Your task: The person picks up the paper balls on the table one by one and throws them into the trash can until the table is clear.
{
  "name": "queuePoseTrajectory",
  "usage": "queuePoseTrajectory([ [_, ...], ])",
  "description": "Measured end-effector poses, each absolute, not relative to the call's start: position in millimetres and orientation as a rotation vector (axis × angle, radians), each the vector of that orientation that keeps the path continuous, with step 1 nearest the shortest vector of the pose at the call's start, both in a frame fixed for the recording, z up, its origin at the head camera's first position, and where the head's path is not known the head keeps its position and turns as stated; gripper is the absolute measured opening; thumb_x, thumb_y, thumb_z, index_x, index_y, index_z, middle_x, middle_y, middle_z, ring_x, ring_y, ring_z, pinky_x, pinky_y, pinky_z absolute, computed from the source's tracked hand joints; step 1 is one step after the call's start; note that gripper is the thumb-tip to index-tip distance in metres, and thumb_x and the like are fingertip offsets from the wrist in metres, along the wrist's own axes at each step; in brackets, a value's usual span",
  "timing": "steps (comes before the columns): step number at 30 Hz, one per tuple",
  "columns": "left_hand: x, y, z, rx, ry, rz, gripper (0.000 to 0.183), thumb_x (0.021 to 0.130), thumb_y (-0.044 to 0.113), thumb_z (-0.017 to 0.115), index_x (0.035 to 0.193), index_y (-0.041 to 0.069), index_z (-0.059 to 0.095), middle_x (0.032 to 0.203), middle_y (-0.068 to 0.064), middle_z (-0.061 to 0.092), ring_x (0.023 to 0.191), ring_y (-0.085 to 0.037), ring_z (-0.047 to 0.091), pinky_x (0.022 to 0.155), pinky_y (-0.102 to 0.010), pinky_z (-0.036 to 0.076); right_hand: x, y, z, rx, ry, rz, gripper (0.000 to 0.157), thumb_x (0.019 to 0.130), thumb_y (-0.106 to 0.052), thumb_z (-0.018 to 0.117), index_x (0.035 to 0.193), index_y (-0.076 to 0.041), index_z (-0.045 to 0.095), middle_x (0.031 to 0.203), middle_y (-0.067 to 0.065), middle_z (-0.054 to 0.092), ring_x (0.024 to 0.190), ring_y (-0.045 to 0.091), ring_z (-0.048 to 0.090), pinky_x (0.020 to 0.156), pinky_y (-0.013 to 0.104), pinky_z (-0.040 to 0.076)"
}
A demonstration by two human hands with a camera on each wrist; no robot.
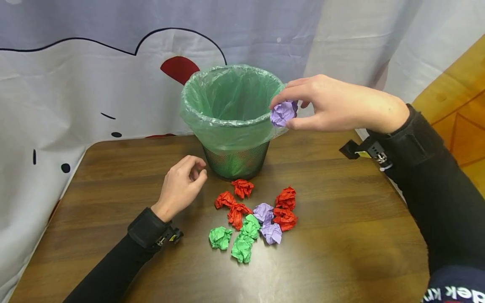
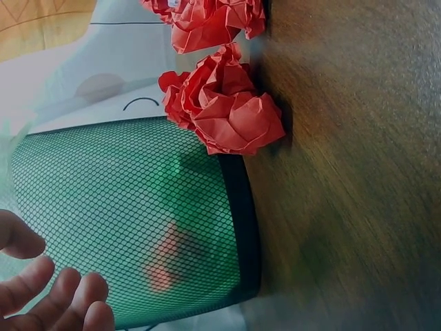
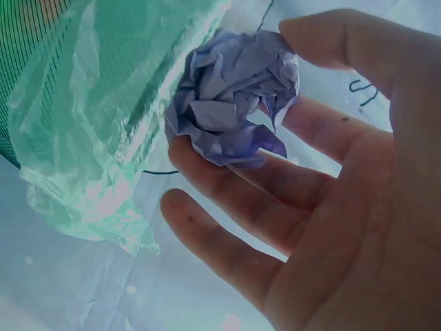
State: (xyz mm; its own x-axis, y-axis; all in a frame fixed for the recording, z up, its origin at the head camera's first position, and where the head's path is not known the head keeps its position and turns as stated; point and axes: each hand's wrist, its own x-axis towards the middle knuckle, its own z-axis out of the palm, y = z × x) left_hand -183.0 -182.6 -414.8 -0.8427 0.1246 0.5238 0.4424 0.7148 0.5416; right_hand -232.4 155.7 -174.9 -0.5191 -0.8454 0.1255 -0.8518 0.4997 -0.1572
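Observation:
My right hand (image 1: 322, 103) pinches a crumpled purple paper ball (image 1: 283, 113) between thumb and fingers, just beside the right rim of the waste bin (image 1: 238, 162). In the right wrist view the purple ball (image 3: 231, 100) lies against the fingers, close to the green bag's edge. My left hand (image 1: 183, 183) hovers at the bin's lower left with fingers loosely curled and nothing in them. On the table in front of the bin lie crumpled paper balls: several red ones (image 1: 242, 188), two purple ones (image 1: 271, 233) and three green ones (image 1: 220, 238).
A green plastic bag (image 1: 227, 130) lines the black mesh bin and folds over its rim. Red and green show through the mesh. The bin stands at the back of the wooden table (image 1: 341, 235), before a printed curtain (image 1: 94, 92).

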Motion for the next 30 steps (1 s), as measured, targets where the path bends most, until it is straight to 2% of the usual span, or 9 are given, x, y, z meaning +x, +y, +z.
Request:
queuePoseTrajectory([
  [8,-183,-181,-414,-0.446,-2.471,-0.936,0.009,0.091,0.013,0.062,0.1,0.012,0.066,0.085,0.0,0.059,0.072,-0.015,0.055,0.065,-0.03,0.042,-248,144,-165,1.45,-2.68,0.315,0.039,0.098,-0.024,0.064,0.136,-0.016,0.062,0.126,0.002,0.064,0.103,0.016,0.061,0.088,0.044,0.053],
  [18,-181,-181,-413,-0.447,-2.482,-0.935,0.01,0.091,0.013,0.062,0.1,0.013,0.066,0.084,-0.003,0.061,0.072,-0.014,0.055,0.065,-0.03,0.043,-273,127,-163,1.414,-2.66,0.276,0.044,0.101,-0.023,0.059,0.143,-0.011,0.054,0.136,0.01,0.059,0.1,0.021,0.055,0.084,0.04,0.043],
  [21,-180,-180,-413,-0.448,-2.487,-0.93,0.009,0.091,0.013,0.062,0.099,0.014,0.066,0.085,-0.002,0.062,0.072,-0.014,0.056,0.065,-0.031,0.043,-280,120,-165,1.414,-2.673,0.259,0.046,0.101,-0.023,0.059,0.145,-0.009,0.052,0.14,0.012,0.057,0.107,0.023,0.056,0.092,0.041,0.044],
  [24,-179,-179,-413,-0.453,-2.493,-0.921,0.01,0.091,0.014,0.062,0.1,0.012,0.066,0.086,-0.001,0.062,0.072,-0.013,0.056,0.065,-0.03,0.044,-285,114,-166,1.398,-2.715,0.21,0.053,0.102,-0.029,0.058,0.15,-0.009,0.047,0.149,0.013,0.05,0.128,0.028,0.053,0.109,0.046,0.04],
  [26,-179,-179,-414,-0.458,-2.499,-0.918,0.01,0.091,0.014,0.061,0.1,0.012,0.066,0.086,-0.002,0.062,0.072,-0.012,0.056,0.065,-0.03,0.044,-287,113,-167,1.383,-2.743,0.183,0.057,0.102,-0.033,0.058,0.153,-0.011,0.043,0.155,0.012,0.045,0.134,0.031,0.05,0.113,0.049,0.037],
  [28,-179,-179,-414,-0.461,-2.505,-0.914,0.01,0.091,0.014,0.061,0.1,0.012,0.066,0.086,-0.002,0.063,0.072,-0.012,0.056,0.065,-0.03,0.044,-287,113,-168,1.363,-2.771,0.175,0.06,0.102,-0.036,0.057,0.154,-0.014,0.04,0.157,0.01,0.041,0.134,0.032,0.051,0.113,0.05,0.037],
  [30,-179,-179,-415,-0.463,-2.506,-0.912,0.01,0.091,0.014,0.061,0.099,0.012,0.066,0.086,-0.003,0.063,0.072,-0.012,0.056,0.065,-0.03,0.044,-287,115,-170,1.35,-2.783,0.192,0.059,0.102,-0.036,0.057,0.155,-0.015,0.04,0.157,0.009,0.042,0.127,0.031,0.056,0.109,0.05,0.04],
])
